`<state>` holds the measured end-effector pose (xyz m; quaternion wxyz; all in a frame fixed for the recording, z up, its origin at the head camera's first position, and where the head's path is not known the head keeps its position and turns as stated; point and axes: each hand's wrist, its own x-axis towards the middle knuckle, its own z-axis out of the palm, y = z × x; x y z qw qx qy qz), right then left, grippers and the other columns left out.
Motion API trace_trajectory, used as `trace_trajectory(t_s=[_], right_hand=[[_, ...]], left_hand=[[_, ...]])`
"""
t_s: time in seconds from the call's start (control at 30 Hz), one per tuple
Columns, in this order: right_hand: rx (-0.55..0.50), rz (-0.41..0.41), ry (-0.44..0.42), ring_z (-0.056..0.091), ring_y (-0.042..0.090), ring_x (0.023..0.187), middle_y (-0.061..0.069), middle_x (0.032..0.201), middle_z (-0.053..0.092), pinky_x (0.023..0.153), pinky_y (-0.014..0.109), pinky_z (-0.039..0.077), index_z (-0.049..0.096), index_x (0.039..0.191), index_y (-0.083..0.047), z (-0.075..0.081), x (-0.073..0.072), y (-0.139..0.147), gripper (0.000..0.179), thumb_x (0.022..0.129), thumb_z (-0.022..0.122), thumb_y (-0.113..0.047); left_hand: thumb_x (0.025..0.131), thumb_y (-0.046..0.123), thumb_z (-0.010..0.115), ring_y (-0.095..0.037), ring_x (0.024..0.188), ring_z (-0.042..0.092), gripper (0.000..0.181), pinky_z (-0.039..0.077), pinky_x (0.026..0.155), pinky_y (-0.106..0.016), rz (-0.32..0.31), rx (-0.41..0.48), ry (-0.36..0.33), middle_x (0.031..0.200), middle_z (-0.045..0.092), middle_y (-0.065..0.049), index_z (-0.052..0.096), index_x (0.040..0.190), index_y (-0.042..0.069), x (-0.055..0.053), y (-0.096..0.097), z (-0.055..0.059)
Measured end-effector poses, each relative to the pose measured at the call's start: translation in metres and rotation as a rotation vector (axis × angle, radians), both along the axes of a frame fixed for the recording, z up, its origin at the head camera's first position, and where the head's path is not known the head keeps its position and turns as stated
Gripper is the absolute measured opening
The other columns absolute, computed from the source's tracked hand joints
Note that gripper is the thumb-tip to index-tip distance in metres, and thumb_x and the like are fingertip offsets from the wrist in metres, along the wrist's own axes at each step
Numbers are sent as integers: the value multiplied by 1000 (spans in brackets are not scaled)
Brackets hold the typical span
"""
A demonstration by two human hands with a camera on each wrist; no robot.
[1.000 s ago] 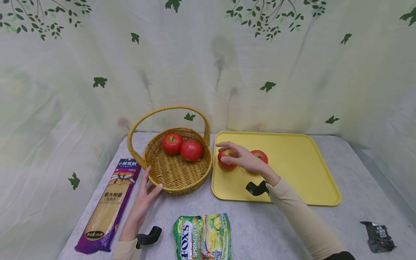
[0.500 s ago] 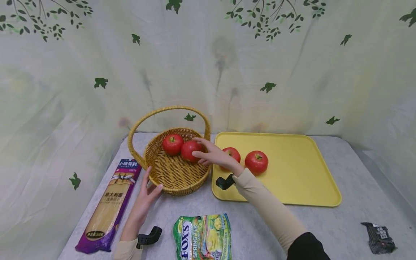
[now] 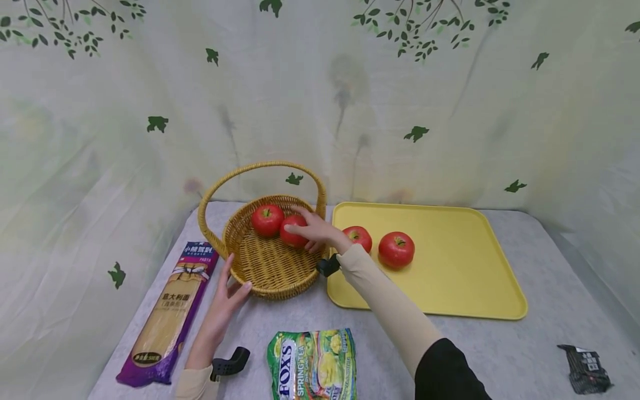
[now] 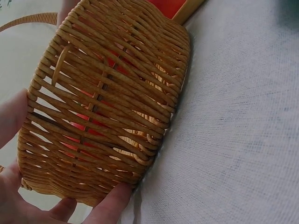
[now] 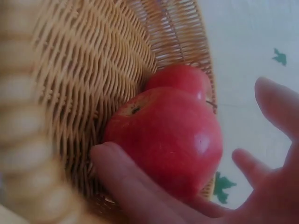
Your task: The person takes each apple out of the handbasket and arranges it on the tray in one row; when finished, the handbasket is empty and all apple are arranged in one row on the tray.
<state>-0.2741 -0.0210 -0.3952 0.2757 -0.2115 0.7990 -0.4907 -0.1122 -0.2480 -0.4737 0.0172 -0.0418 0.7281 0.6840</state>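
A wicker basket [image 3: 275, 272] with a tall handle holds two red apples, a rear apple [image 3: 267, 220] and a right-hand apple [image 3: 292, 230]. Over the right-hand apple is my right hand [image 3: 317, 229], fingers spread about it. In the right wrist view one finger lies along that apple [image 5: 163, 135], while others stand apart from it. My left hand [image 3: 227, 303] touches the basket's front left side with extended fingers. The left wrist view shows fingertips against the woven wall [image 4: 103, 107]. Two more apples, a nearer-basket one [image 3: 359, 237] and another [image 3: 396, 249], sit on the yellow tray [image 3: 450, 266].
A pasta packet [image 3: 170, 311] lies left of the basket. In front lies a green Fox's candy bag [image 3: 312, 364]. A small black packet [image 3: 586, 369] is at the far right. A leaf-printed curtain [image 3: 320, 100] hangs behind the table [image 3: 400, 355].
My right hand has moved left from above the tray to the right-hand apple in the basket. My left hand has stayed at the basket's side.
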Motion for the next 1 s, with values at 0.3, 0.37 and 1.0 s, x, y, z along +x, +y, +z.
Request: trace_trajectory(t_s=[0.3, 0.37, 1.0], right_hand=[[108, -38, -49, 58, 48, 96, 20, 149, 19, 71, 54, 54, 26, 151, -30, -9, -11, -11, 59, 98, 50, -39], [120, -44, -48, 54, 45, 102, 21, 145, 21, 70, 54, 54, 33, 147, -30, -11, -12, -12, 51, 99, 50, -36], [-33, 196, 207, 28, 25, 125, 9, 139, 32, 96, 43, 38, 46, 138, -25, 7, 7, 13, 46, 95, 60, -24]], left_hand=[[100, 15, 50, -45, 139, 10, 74, 20, 107, -59, -14, -14, 13, 158, -12, -7, 2, 154, 34, -2, 3, -2], [100, 15, 50, -45, 139, 10, 74, 21, 107, -59, -11, -13, 14, 158, -12, -7, 2, 154, 33, -2, 3, -2], [100, 16, 50, -45, 139, 9, 75, 21, 107, -59, -2, -11, 9, 157, -14, -6, 0, 154, 31, 0, 0, -1]])
